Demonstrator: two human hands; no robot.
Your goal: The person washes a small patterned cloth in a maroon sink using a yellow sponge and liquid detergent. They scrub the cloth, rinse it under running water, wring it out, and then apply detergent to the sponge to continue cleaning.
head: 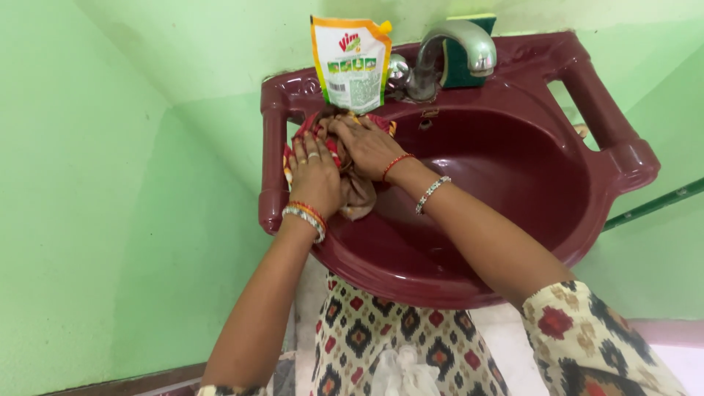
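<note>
Both hands are bunched on a red and brown patterned cloth (357,196) at the left rim of a maroon wash basin (513,176). My left hand (315,174) presses down on the cloth from the left, fingers curled over it. Above it, my right hand (367,144) grips the top of the same cloth, knuckles up. Part of the cloth hangs into the bowl below my hands. Bangles sit on both wrists.
A soft refill pouch (350,62) stands on the basin's back ledge, left of a chrome tap (455,51). A green and yellow sponge (460,67) leans behind the tap. Green walls close in on the left and right. My patterned clothing is below the basin.
</note>
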